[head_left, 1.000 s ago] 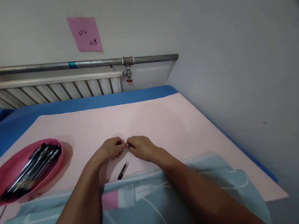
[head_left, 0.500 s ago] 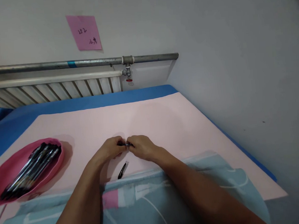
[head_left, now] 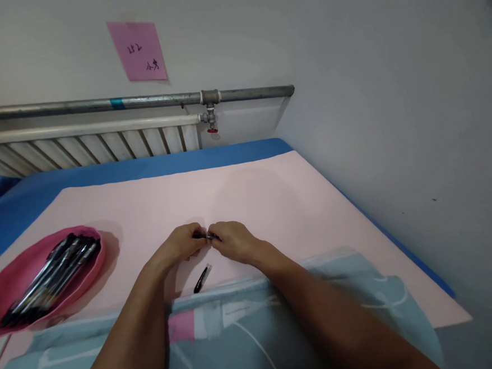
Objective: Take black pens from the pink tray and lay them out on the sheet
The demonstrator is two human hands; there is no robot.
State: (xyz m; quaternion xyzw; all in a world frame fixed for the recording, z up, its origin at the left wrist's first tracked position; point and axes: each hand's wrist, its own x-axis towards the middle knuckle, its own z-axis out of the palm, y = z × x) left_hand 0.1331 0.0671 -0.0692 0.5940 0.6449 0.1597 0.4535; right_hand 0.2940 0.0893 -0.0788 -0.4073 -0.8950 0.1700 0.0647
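Observation:
Over the pink sheet, my left hand and my right hand meet with fingers closed. Between them is a slim dark pen, gripped at its left end by my left hand and at its right end by my right. Fingers cover most of it, so I cannot tell whether it is whole or in two parts. Just below the hands lies a short black piece with a clear end, like a pen part. To the left, a pink oval basin holds several pens with black ends and clear barrels.
The pink sheet covers a blue surface. Light blue patterned cloth lies along the near edge under my forearms. Behind are a white radiator, a metal pipe and a pink note. A wall bounds the right side.

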